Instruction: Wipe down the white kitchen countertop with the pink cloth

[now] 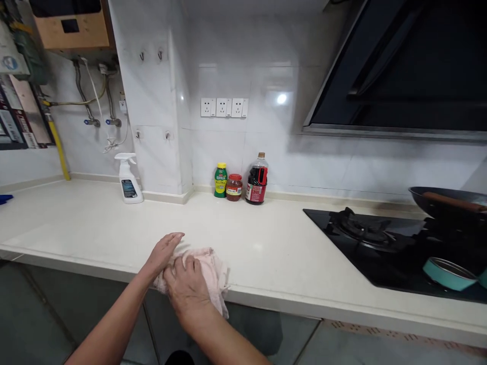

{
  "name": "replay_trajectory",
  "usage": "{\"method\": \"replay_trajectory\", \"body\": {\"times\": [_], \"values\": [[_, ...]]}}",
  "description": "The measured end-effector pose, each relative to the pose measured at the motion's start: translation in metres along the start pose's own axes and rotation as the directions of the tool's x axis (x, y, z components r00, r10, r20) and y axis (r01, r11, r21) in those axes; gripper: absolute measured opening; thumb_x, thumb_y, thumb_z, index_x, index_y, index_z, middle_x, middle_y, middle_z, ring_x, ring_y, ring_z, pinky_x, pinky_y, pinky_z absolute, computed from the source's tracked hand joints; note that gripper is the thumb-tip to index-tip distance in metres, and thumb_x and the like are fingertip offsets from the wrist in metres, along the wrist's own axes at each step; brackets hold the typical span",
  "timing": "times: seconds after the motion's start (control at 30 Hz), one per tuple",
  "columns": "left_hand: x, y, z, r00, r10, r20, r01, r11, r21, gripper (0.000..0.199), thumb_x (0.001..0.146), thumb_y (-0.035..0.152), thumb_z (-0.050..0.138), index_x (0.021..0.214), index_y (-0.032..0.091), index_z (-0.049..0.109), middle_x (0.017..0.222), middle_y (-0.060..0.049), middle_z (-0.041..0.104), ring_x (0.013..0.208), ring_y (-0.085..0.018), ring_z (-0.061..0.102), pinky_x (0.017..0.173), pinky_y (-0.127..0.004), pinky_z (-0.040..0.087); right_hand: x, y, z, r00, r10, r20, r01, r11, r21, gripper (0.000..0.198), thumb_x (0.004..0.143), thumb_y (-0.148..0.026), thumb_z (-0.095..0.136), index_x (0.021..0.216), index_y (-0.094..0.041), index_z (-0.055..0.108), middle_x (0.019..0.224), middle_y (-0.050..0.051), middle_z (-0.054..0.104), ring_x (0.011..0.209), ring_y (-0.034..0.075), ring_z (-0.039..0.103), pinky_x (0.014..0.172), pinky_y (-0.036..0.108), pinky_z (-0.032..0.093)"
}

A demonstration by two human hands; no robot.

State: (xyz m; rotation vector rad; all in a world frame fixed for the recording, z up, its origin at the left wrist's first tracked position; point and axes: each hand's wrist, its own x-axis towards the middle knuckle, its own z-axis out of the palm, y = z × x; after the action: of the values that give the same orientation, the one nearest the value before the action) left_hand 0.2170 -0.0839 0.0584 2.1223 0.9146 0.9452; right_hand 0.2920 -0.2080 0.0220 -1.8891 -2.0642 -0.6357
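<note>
A pale pink cloth (pixel 213 266) lies bunched at the front edge of the white counter (pixel 274 248), with a corner hanging over the edge. My right hand (pixel 186 284) is on top of it, fingers bent into the fabric and gripping it. Just left of that, my left hand (pixel 163 253) is turned on its side against the cloth, its fingers stretched out. Part of the cloth is hidden under both hands.
A white spray bottle (pixel 130 182) stands back left. Against the wall are a green bottle (pixel 220 181), a red-lidded jar (pixel 234 188) and a dark sauce bottle (pixel 257 182). To the right, a gas hob (pixel 342 248) carries a wok (pixel 437 200) and a teal pot (pixel 449 276).
</note>
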Motion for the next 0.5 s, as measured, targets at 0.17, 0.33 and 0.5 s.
{"method": "replay_trajectory", "body": {"times": [0.17,0.33,0.5], "values": [[-0.002,-0.001,0.003,0.998,0.003,0.059,-0.006,0.998,0.055,0.059,0.089,0.065,0.042,0.112,0.021,0.073,0.127,-0.007,0.072,0.124,-0.027,0.061,0.112,-0.041,0.043,-0.038,0.036,-0.02,0.998,-0.055,-0.006,0.055,0.994,0.09,0.043,0.091,-0.04,0.074,0.128,-0.026,0.055,0.112,0.01,0.061,0.1,0.034,0.053,0.079,0.047,0.046],[-0.008,0.009,0.002,0.997,0.004,0.083,-0.014,0.993,0.12,0.055,0.09,0.064,0.042,0.112,0.025,0.075,0.127,-0.005,0.072,0.126,-0.03,0.059,0.112,-0.046,0.042,-0.114,0.101,-0.031,0.99,0.106,-0.093,-0.098,0.991,0.093,0.063,0.073,-0.035,0.091,0.124,-0.027,0.056,0.116,0.009,0.062,0.1,0.034,0.054,0.081,0.046,0.042],[-0.014,0.014,0.001,0.996,0.001,0.092,-0.015,0.989,0.145,0.052,0.087,0.063,0.048,0.114,0.027,0.074,0.125,-0.004,0.073,0.124,-0.031,0.061,0.107,-0.043,0.045,-0.218,0.191,-0.041,0.986,0.094,-0.141,-0.112,0.986,-0.122,0.069,0.061,-0.026,0.092,0.121,-0.025,0.056,0.123,0.011,0.062,0.105,0.037,0.053,0.079,0.044,0.039]]}}
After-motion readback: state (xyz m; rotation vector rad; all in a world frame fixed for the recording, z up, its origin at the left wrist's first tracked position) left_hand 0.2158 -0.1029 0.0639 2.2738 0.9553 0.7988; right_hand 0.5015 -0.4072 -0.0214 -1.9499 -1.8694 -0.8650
